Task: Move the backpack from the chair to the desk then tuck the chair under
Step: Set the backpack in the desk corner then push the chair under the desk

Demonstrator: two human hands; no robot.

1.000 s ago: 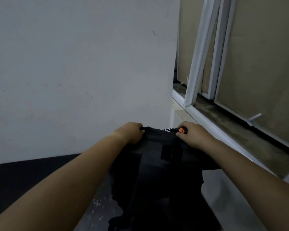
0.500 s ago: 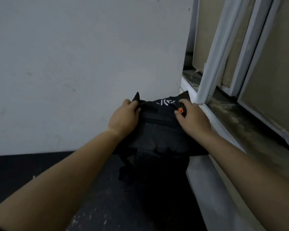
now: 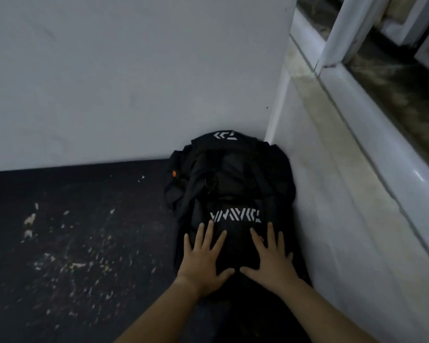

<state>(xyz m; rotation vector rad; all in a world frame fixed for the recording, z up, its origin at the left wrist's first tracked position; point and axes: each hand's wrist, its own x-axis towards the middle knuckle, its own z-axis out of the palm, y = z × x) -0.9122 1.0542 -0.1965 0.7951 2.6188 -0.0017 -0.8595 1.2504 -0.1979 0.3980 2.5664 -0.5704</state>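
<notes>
A black backpack (image 3: 233,179) with white lettering and a small orange tab lies flat on the dark desk (image 3: 72,231), pushed into the far right corner against the walls. My left hand (image 3: 203,256) rests flat on its near end, fingers spread. My right hand (image 3: 270,258) lies beside it, also flat with fingers apart. Neither hand grips anything. The chair is out of view.
A white wall (image 3: 109,70) rises behind the desk. A white window sill and frame (image 3: 357,107) run along the right side. The desk top is scuffed with pale flecks to the left of the backpack.
The backpack went from held upright by its top to lying flat in the corner. Both hands let go of the top and now press flat on its near end.
</notes>
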